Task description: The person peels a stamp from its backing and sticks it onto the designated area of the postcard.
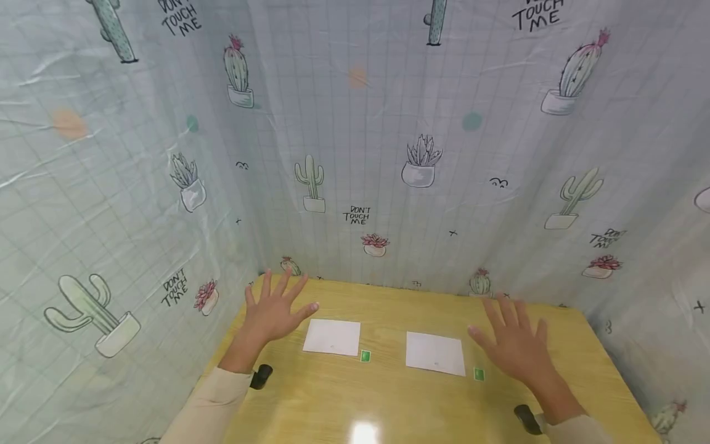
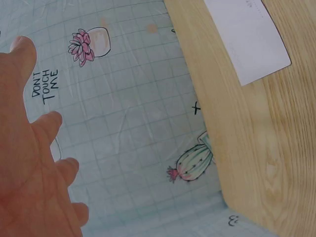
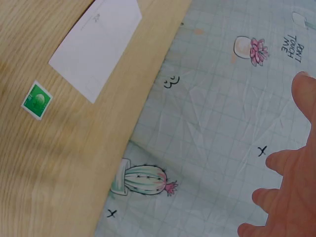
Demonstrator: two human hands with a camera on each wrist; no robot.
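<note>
Two white envelopes lie flat on the wooden table, a left envelope (image 1: 331, 337) and a right envelope (image 1: 435, 353). Beside the lower right corner of each is a small green stamp with a white border: the left stamp (image 1: 365, 356) and the right stamp (image 1: 479, 374). My left hand (image 1: 272, 316), fingers spread, is held left of the left envelope and holds nothing. Fingers also spread, my right hand (image 1: 516, 345) hovers to the right of the right envelope and stamp, holding nothing. In the right wrist view the right stamp (image 3: 36, 100) lies apart from its envelope (image 3: 98, 47).
A pale curtain (image 1: 388, 123) printed with cacti and lettering hangs behind the table (image 1: 310, 401) and along both sides. Dark wrist devices sit at the left wrist (image 1: 261, 377) and right wrist (image 1: 527, 419). Light glares off the table's near part.
</note>
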